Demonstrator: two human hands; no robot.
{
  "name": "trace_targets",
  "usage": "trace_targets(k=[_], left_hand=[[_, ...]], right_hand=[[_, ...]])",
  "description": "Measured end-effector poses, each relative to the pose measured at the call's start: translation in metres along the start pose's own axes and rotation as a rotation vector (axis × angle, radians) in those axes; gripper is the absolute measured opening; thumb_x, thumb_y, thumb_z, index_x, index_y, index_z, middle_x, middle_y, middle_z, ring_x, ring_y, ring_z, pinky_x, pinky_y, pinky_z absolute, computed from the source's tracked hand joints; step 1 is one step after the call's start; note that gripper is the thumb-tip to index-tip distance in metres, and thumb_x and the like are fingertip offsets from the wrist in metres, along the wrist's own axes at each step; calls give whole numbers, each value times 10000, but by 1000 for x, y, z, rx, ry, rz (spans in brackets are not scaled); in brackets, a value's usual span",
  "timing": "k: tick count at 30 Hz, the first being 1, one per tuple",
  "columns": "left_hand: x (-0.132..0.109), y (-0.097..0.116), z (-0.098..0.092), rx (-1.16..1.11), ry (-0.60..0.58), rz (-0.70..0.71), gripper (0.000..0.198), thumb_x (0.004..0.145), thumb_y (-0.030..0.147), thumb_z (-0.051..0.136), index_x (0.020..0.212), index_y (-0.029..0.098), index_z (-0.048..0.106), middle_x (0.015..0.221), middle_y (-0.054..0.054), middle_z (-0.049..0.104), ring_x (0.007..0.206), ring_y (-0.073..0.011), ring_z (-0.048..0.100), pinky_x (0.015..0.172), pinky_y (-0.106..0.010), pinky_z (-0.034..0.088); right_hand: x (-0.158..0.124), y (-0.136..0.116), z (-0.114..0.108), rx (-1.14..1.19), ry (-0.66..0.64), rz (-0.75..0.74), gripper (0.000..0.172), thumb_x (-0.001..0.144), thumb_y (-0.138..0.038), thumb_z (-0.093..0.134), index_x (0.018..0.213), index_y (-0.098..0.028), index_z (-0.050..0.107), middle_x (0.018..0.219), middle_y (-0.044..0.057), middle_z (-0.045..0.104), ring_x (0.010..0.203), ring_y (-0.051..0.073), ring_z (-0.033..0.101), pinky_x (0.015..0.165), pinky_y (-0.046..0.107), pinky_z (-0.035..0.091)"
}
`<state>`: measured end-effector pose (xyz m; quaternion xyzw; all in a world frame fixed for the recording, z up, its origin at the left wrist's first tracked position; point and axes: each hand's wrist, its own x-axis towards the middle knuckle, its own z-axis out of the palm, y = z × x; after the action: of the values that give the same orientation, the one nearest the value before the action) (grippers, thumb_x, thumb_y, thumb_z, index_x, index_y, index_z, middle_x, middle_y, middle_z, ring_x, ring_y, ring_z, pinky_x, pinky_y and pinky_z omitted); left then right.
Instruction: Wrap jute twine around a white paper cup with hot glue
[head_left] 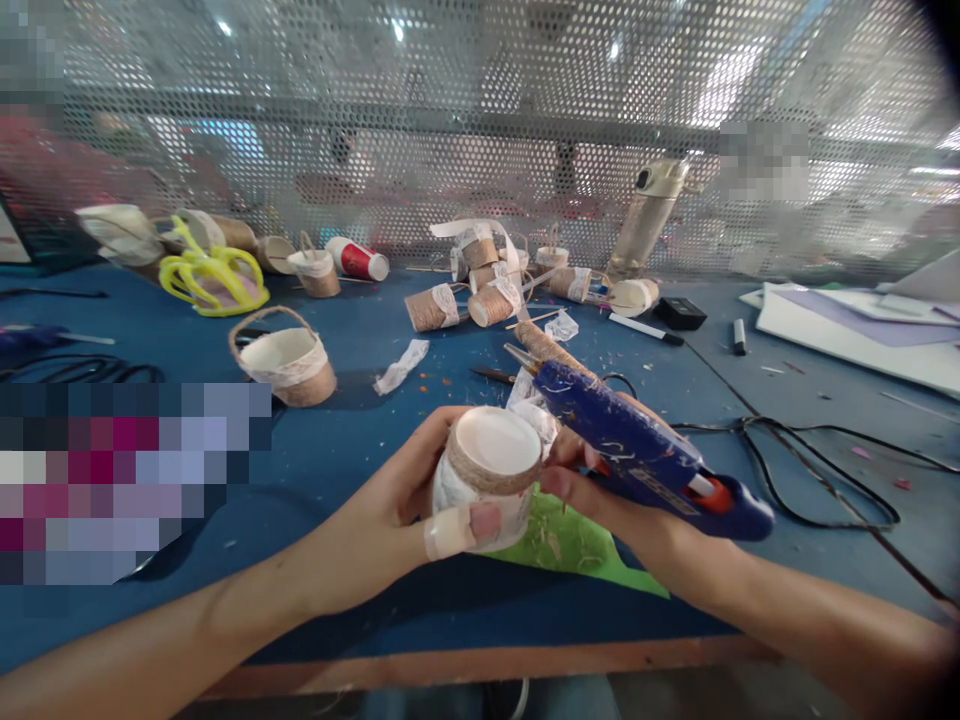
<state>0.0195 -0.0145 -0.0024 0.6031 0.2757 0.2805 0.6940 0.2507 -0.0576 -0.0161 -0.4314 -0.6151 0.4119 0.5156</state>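
Observation:
My left hand (427, 500), its thumb taped, is wrapped round a paper cup (491, 480). White lace covers the cup's side, and brown twine circles it near the end facing me. In my right hand (592, 480) is a blue glue gun (622, 430), its nozzle pointing up and left above the cup. The fingertips of that hand also reach the cup's right side, where loose lace (529, 400) sticks out behind. Under both hands lies a green sheet (562, 540) strewn with glue strands.
A twine-handled cup basket (289, 360) stands at left, near a lace scrap (401, 366). Further back are several wrapped cups (495, 298), a yellow basket (214, 275) and a bottle (646, 215). Black cable (817, 425) loops at right, before white sheets (862, 330). Perforated metal (360, 180) closes the back.

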Motion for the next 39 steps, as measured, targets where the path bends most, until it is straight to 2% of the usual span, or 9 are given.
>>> trace_targets(k=[7,14,20,24,27,31,34,36,39], left_hand=[[1,1,-1,63,-17,39,459,862,319,714,1279,350,526,1253,1,610,1199,-220,548,1013,-297,462],[1,0,-4,152,-52,47,459,887,360,682,1295,388,473,1255,17,577,1179,-206,539,991,-289,458],[0,1,-6,270,-113,101,486,924,333,625,1356,338,402,1303,-38,545,1189,-240,530,1003,-352,462],[-1,0,-5,390,-84,104,584,881,266,676,1388,304,388,1323,-65,558,1188,-266,535,977,-353,480],[1,-2,-4,280,-26,89,592,845,254,715,1369,319,446,1281,-39,608,1168,-259,564,948,-327,495],[4,0,0,88,9,-11,608,809,269,758,1351,353,494,1328,-14,618,1216,-263,566,994,-360,480],[4,6,2,-51,98,-42,620,763,272,800,1321,330,536,1309,-26,643,1229,-276,567,977,-354,491],[4,9,1,-153,144,-35,511,767,278,789,1243,295,606,1246,-36,683,1146,-269,615,902,-326,524],[5,10,-3,-309,94,-9,345,815,299,711,1149,220,677,1084,-75,742,915,-247,688,766,-316,550]], right_hand=[[1,-8,1,-9,-27,79,180,852,-289,750,833,-238,578,814,-31,624,743,141,604,644,266,514],[3,-7,1,6,-11,57,212,832,-278,771,811,-240,563,791,-45,621,707,125,613,625,256,531],[2,-8,5,12,13,67,206,815,-250,779,794,-239,573,779,-46,657,704,135,653,634,267,560],[1,-14,9,30,76,44,259,751,-166,824,793,-247,582,772,-48,666,722,150,665,645,280,569],[1,-13,10,29,71,30,307,700,-123,855,782,-251,588,772,-50,653,721,151,652,660,289,569],[2,-10,8,25,75,-2,243,754,-140,818,820,-260,618,840,-36,663,791,158,662,732,306,574],[4,-10,7,34,65,19,197,786,-187,799,869,-264,638,872,-24,680,810,167,675,752,321,591],[4,-12,6,15,69,42,168,797,-205,792,880,-258,656,857,-19,684,789,168,682,739,320,605],[3,-12,4,-42,98,29,137,810,-198,773,880,-259,672,836,-19,692,765,172,694,709,312,617]])
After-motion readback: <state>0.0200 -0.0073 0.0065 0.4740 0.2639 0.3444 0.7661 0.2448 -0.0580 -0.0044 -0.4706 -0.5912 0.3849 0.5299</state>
